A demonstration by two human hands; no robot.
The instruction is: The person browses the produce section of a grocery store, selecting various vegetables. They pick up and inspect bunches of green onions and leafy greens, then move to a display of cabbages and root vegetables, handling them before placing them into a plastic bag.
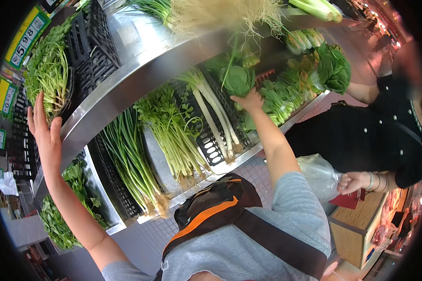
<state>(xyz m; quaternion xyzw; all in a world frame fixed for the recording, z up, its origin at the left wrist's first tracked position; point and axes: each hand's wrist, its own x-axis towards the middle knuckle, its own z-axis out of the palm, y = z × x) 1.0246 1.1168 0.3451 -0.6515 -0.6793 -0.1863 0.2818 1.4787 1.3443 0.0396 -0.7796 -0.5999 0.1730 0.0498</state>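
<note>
My right hand [249, 100] is at the base of a bunch of round-leaved greens [240, 80] on the lower shelf, thumb and fingers around its underside. Part of the grip is hidden by the leaves. My left hand [46, 135] is raised at the left by the upper shelf's metal edge [126, 72], its fingers extended and holding nothing. Just above it lies a heap of coriander-like herbs [51, 66]. Between my arms, scallions [137, 165], celery-like stalks [172, 140] and leeks [214, 116] lie side by side.
A person in black [355, 137] at the right holds a clear plastic bag [318, 175] and reaches to a leafy bunch [332, 68]. Pale roots [225, 15] overhang the upper shelf. Black crates [91, 45], price signs [27, 37] and my waist bag [218, 196] are near.
</note>
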